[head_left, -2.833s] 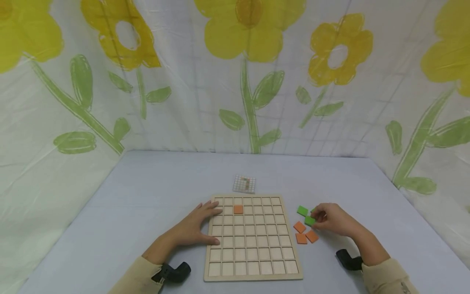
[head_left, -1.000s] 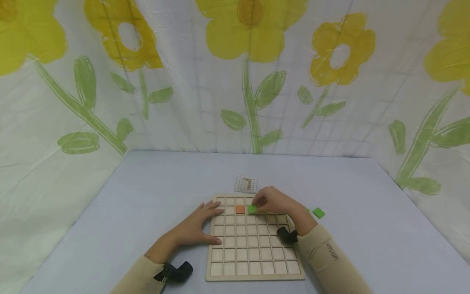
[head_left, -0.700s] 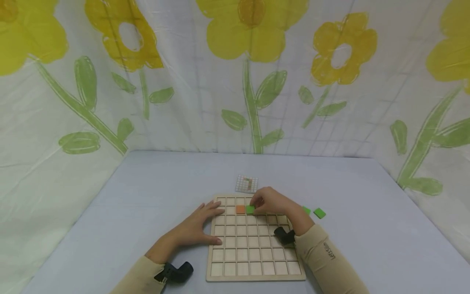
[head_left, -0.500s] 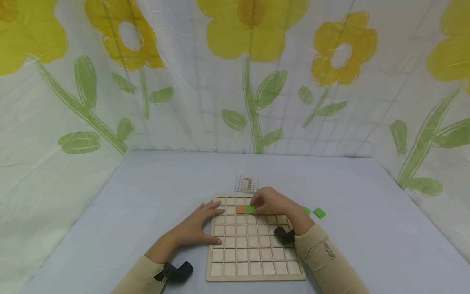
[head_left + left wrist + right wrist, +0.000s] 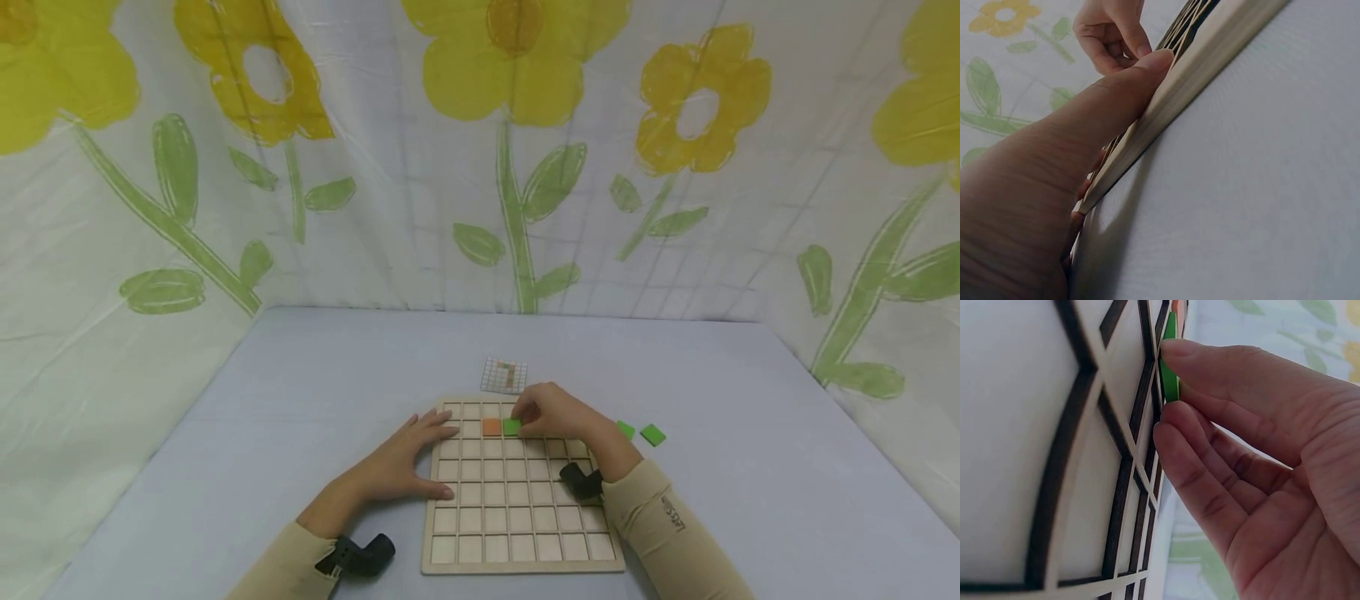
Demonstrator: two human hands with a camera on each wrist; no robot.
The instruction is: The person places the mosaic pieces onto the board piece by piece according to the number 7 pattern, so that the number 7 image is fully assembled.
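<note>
Left hand (image 5: 397,462): position unchanged from the earlier frames. The thumb and fingers are spread apart, their tips resting along the left border of the gridded wooden board (image 5: 519,495); they clamp nothing.

Orange tile (image 5: 491,427): unchanged, lying in the third column from the left, second row from the far edge.

Green tile (image 5: 512,427): formerly in the loose group right of the board, now at the fourth column of the same row, directly right of the orange tile. One second ago a gap showed between the two. Whether it is fully seated cannot be told.

Right hand (image 5: 558,412): moved from the loose group to the far part of the board. Thumb and fingertips pinch the green tile by its right side.

Loose green tiles (image 5: 653,435): two remain right of the board, the left one partly hidden by the right wrist. The right forearm (image 5: 617,454) covers the spot where three loose orange tiles showed earlier.

Edges: table surface (image 5: 360,358) extends from the left hand to the left tabletop edge. A small printed card (image 5: 505,376) lies just beyond the far rim. On the right, the loose green tiles stand between the wrist and the wide right table area.
</note>
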